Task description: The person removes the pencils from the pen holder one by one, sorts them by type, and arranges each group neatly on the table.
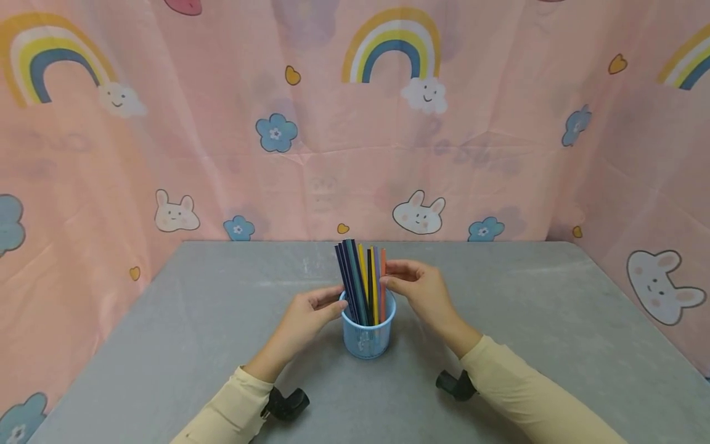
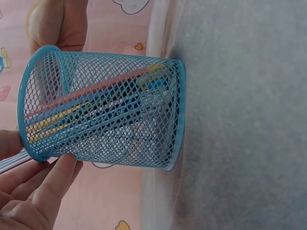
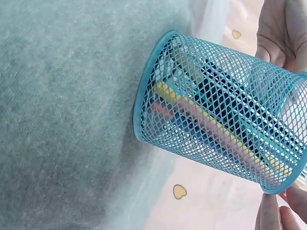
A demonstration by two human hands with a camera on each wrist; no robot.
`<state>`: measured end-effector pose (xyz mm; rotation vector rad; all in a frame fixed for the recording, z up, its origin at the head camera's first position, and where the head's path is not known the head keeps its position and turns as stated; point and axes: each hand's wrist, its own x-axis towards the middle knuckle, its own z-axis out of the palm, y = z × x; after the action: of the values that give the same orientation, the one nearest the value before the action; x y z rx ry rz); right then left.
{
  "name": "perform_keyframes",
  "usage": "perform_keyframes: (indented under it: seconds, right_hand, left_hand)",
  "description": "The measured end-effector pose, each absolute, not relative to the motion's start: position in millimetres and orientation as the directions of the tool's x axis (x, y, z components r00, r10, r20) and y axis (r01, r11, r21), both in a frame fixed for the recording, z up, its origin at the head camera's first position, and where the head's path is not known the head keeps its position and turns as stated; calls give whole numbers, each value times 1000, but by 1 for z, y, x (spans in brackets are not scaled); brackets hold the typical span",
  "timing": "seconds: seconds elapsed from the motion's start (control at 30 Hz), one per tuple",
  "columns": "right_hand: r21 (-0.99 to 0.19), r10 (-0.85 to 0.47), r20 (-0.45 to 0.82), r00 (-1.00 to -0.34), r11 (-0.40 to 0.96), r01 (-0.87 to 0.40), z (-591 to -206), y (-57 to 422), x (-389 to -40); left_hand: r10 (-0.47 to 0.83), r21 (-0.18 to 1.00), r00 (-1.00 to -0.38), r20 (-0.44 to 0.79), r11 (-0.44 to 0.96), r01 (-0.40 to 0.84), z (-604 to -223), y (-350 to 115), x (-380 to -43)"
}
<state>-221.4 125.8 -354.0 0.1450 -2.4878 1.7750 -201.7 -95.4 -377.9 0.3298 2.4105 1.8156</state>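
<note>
1. Light-blue cylindrical metal-mesh cup [image 1: 366,340], upright in the middle of a grey flat counter [image 1: 222,320]; slender multicoloured pencils [image 1: 362,290] lean inside.
2. Left hand [image 1: 304,317]: thumb and fingers grip the rim's left side.
3. Right hand [image 1: 429,296]: thumb and fingers appear to pinch a slim orange pencil [image 1: 383,302].
4. Best handled gently: steady the rim, avoid sideways pulls.

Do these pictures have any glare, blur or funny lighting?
Head view: even light, faint pale sheen on the grey tabletop; left wrist view: picture lies sideways, the blue mesh cup fairly crisp, tabletop hazy; right wrist view: also sideways, cup clear, tabletop soft with a greenish tint.
</note>
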Motion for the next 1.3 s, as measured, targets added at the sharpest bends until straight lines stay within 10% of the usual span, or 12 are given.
perform_keyframes:
  seconds: [1.3]
  right_hand:
    - [-939, 25, 234, -972, 264, -220, -301, 140, -217]
  left_hand:
    - [249, 966, -968, 41, 237, 102, -379, -95, -202]
